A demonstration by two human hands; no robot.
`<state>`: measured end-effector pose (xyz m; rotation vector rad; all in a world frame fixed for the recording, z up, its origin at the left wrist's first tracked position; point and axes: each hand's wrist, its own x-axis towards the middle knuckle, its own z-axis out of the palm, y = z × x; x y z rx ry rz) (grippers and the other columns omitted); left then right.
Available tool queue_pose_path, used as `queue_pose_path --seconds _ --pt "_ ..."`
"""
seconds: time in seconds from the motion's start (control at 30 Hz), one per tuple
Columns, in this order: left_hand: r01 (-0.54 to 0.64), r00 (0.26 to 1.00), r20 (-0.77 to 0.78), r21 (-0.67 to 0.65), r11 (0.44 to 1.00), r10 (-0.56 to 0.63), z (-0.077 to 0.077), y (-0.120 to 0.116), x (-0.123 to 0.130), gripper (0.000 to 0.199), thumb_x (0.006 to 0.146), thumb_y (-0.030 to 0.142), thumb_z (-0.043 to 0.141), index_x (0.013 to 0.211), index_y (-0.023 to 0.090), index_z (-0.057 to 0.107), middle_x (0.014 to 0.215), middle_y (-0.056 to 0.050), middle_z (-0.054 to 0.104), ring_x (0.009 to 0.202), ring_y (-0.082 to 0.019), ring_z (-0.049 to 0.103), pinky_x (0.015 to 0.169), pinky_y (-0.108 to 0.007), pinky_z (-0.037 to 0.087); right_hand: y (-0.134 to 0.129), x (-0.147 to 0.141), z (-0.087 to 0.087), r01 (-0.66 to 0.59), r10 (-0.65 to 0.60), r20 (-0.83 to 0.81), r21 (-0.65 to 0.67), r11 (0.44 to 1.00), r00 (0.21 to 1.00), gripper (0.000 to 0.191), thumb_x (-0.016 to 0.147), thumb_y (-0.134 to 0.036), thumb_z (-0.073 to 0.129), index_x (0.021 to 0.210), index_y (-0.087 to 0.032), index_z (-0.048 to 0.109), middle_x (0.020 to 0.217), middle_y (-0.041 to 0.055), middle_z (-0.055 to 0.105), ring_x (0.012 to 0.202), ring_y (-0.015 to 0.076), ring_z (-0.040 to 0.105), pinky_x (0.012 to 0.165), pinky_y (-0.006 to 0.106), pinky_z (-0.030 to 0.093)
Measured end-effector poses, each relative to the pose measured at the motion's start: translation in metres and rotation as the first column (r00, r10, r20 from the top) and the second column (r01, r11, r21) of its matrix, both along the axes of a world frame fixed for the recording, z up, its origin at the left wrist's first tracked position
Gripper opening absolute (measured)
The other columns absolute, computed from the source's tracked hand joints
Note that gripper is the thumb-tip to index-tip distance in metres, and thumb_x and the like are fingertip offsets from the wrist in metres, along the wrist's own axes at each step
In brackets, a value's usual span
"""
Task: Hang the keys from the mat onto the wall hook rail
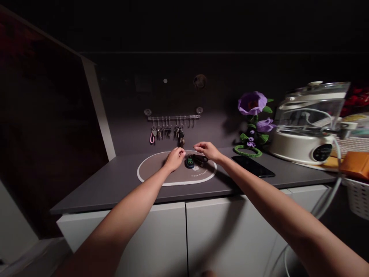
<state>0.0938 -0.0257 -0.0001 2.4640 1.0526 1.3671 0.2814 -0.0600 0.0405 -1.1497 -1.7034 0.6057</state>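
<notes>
My left hand hovers over a beige oval mat with a white rim, its fingers curled close together. Whether they pinch anything small, I cannot tell. Just to its right, a dark car key fob with a green-lit display lies on the mat. A dark bunch of keys lies beside the fob. My right hand is above that bunch with its fingers apart, holding nothing. Several keys hang from a metal hook rail on the wall behind.
A black phone lies on the grey countertop, right of the mat. Behind it stands a crocheted purple flower. Farther right are a cream glass-lidded cooker, an orange package and a white basket. White cabinet doors lie below.
</notes>
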Motion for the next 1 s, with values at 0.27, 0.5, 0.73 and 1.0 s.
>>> queue_pose_path --seconds 0.27,0.5,0.73,1.0 --pt "0.018 0.986 -0.164 0.062 0.998 -0.008 0.008 -0.033 0.014 0.018 0.079 0.027 0.048 0.080 0.019 0.064 0.082 -0.004 0.058 0.077 -0.014 0.053 0.073 -0.028 0.041 -0.045 0.034 -0.036 0.229 -0.233 0.207 0.041 0.973 0.950 0.022 0.070 -0.030 0.055 0.081 -0.013 0.065 0.076 0.0037 0.066 0.067 0.0133 0.055 0.065 0.023 0.041" --pt "-0.054 0.921 -0.376 0.126 0.991 0.098 0.007 -0.047 0.048 0.022 0.074 0.039 0.055 0.074 0.020 0.068 0.081 -0.007 0.062 0.087 -0.021 0.052 0.083 -0.038 0.033 -0.053 0.038 -0.044 0.307 -0.298 0.221 -0.004 0.952 0.928 0.016 0.069 -0.024 0.053 0.077 -0.014 0.063 0.067 0.0015 0.063 0.059 0.0105 0.052 0.059 0.020 0.039" --pt "-0.132 0.902 -0.402 0.096 0.987 0.160 0.000 -0.046 0.061 0.032 0.069 0.049 0.058 0.063 0.019 0.067 0.075 -0.009 0.063 0.083 -0.024 0.050 0.082 -0.039 0.031 -0.056 0.036 -0.043 0.326 -0.316 0.199 -0.019 0.945 0.928 0.014 0.070 -0.022 0.053 0.077 -0.015 0.063 0.064 0.0009 0.063 0.058 0.0103 0.053 0.059 0.020 0.039" --pt "-0.112 0.904 -0.409 0.054 0.992 0.124 0.000 -0.045 0.058 0.021 0.075 0.031 0.056 0.063 0.019 0.068 0.076 -0.009 0.062 0.086 -0.023 0.048 0.083 -0.039 0.029 -0.056 0.034 -0.042 0.352 -0.342 0.257 0.005 0.936 0.904 0.013 0.071 -0.020 0.054 0.077 -0.015 0.064 0.067 0.0015 0.065 0.060 0.0107 0.054 0.061 0.020 0.039"
